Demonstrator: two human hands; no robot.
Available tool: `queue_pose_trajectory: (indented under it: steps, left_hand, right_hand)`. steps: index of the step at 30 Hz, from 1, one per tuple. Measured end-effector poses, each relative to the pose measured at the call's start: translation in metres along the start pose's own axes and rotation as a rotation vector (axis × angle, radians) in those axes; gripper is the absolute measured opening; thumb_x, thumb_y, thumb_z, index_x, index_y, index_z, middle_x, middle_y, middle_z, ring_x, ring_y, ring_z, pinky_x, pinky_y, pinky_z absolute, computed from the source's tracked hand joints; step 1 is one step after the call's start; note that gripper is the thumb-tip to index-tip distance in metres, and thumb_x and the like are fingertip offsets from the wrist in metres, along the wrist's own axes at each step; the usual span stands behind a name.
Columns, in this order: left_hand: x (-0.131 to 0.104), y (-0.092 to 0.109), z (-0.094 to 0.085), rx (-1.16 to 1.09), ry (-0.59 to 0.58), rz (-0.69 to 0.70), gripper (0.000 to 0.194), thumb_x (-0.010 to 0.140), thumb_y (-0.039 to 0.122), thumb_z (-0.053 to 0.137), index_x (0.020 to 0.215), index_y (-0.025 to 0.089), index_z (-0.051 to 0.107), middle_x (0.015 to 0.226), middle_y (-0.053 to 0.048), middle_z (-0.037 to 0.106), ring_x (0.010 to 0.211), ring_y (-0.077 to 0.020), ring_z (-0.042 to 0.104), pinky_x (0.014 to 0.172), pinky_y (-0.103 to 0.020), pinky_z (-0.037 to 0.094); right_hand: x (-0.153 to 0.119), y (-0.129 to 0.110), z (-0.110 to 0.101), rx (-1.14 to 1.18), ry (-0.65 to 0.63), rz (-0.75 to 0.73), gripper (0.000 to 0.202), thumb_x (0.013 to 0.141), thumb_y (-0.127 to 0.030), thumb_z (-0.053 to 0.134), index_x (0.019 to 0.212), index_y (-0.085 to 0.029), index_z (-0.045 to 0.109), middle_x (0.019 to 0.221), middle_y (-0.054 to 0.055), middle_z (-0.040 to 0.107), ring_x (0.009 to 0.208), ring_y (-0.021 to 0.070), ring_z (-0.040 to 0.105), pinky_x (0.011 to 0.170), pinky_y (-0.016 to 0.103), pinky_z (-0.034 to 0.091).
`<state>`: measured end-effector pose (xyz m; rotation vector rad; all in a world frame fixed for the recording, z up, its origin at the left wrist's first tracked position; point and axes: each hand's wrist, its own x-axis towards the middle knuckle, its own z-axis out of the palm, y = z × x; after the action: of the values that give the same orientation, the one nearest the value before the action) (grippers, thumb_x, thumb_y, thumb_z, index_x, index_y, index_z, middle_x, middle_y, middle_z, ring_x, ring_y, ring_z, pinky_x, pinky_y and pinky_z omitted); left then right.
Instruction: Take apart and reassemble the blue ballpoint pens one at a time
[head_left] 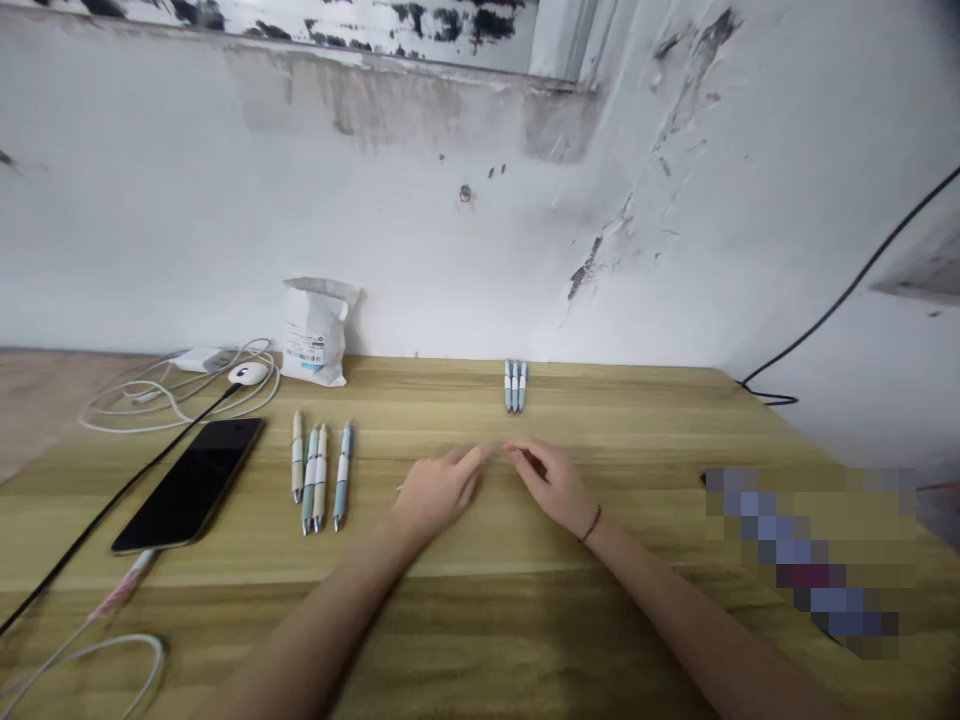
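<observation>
Pens [514, 386] lie in two spots on the desk [637, 420]. Three blue ones sit side by side near the back edge. Four more lie toward the left edge: a cream one, then a green one and another cream one close together, then a blue one just apart.

The left hand [441, 490] and the right hand [551, 487] are near the middle of the desk, with their fingers almost meeting. The right thumb and finger bend in like a pinch. The left fingers point toward them. It is blurry there, so nobody can tell if either hand grips something or has nothing. A little grey bit [400, 488] pokes out beside the left hand, too small to name.

For handling a pen well, a soft pinch near its middle should work best, since a round pen may roll. One hand could steady it while the other turns it. Low, slow hands seem wise, so the three pens by the back edge don't get bumped. The left arm should also keep away from the phone [191, 485] and its cord [112, 600].
</observation>
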<state>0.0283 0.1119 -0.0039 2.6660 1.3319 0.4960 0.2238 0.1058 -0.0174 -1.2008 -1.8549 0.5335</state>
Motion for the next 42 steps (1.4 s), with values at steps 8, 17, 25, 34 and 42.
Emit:
queue_pose_trajectory:
  steps: [8,17,25,34,42]
  left_hand:
    - [-0.0002,-0.0009,0.0015,0.064,-0.023,0.023,0.030,0.091,0.026,0.037,0.117,0.032,0.049,0.110,-0.002,0.057,0.081,-0.0158,0.062,0.064,-0.025,0.048]
    - [0.0013,-0.0024,0.0058,-0.028,0.018,-0.029,0.026,0.093,0.031,0.030,0.113,0.022,0.045,0.099,-0.005,0.063,0.083,-0.0186,0.063,0.066,-0.027,0.048]
    - [0.0013,-0.0017,0.0059,-0.064,0.060,-0.016,0.028,0.094,0.035,0.027,0.106,0.022,0.049,0.097,-0.004,0.062,0.085,-0.0175,0.062,0.071,-0.028,0.048]
    - [0.0012,-0.0015,0.0050,-0.122,0.101,0.050,0.027,0.094,0.032,0.030,0.109,0.023,0.051,0.100,-0.004,0.060,0.086,-0.0149,0.061,0.075,-0.026,0.049]
    - [0.0012,-0.0031,0.0067,-0.175,0.130,0.101,0.025,0.093,0.029,0.035,0.110,0.023,0.051,0.106,-0.004,0.059,0.092,-0.0150,0.059,0.080,-0.028,0.049]
  right_hand:
    - [0.0002,-0.0012,-0.0005,-0.038,-0.048,0.010,0.020,0.087,-0.025,0.043,0.090,-0.020,0.063,0.084,0.004,0.066,0.071,0.0159,0.059,0.063,0.027,0.045]
    - [-0.0021,0.0061,0.0033,0.015,0.018,0.109,0.018,0.083,-0.031,0.050,0.095,-0.018,0.055,0.067,0.001,0.060,0.059,0.0141,0.055,0.055,0.025,0.044]
    - [-0.0009,0.0064,0.0018,0.018,0.035,0.078,0.019,0.084,-0.032,0.052,0.091,-0.018,0.061,0.070,0.002,0.062,0.061,0.0140,0.056,0.057,0.025,0.045]
    - [-0.0030,0.0065,0.0021,0.057,-0.012,0.060,0.018,0.084,-0.030,0.053,0.095,-0.020,0.062,0.080,0.003,0.067,0.068,0.0153,0.060,0.062,0.026,0.047]
    - [-0.0036,0.0041,0.0006,0.051,-0.034,0.065,0.018,0.084,-0.031,0.052,0.094,-0.019,0.062,0.076,0.003,0.066,0.066,0.0150,0.059,0.061,0.026,0.047]
